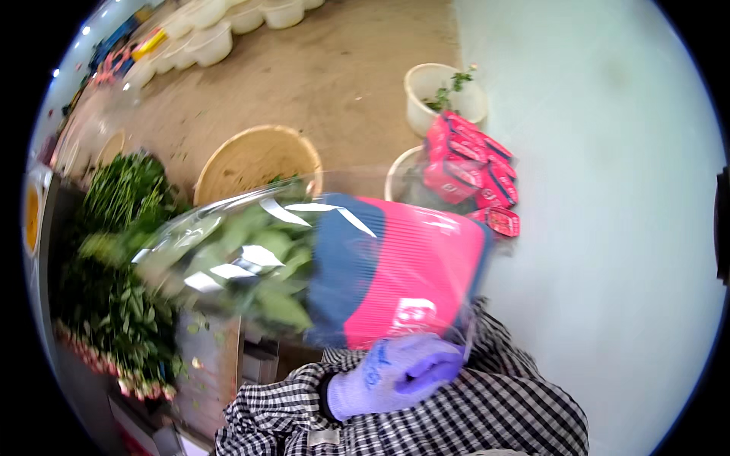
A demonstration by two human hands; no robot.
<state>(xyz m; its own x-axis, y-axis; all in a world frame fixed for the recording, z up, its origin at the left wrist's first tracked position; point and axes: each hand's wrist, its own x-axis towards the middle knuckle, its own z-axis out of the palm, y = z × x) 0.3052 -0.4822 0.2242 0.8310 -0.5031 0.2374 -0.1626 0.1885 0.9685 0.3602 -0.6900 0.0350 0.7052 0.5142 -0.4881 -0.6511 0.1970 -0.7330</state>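
Note:
A wrapped bouquet (380,273) lies across the middle of the view, slightly blurred. Green leaves and stems show through its clear plastic sleeve on the left, and pink and navy corrugated card covers its right end. Flower heads are hidden inside the card. My left hand (395,376), in a lilac knitted glove with a darker purple palm, has its fingers curled closed at the lower right edge of the bouquet. Part of the grip is hidden. A black-and-white checked sleeve (498,338) shows beyond the bouquet's right end, but my right hand does not show.
Cut roses with leafy stems (129,304) are piled on the left. A tan tub (258,156) and a white bucket (445,95) stand on the floor ahead. Pink-and-navy wrapped bundles (471,163) lean by the pale wall (601,190). More white tubs (209,45) line the far left.

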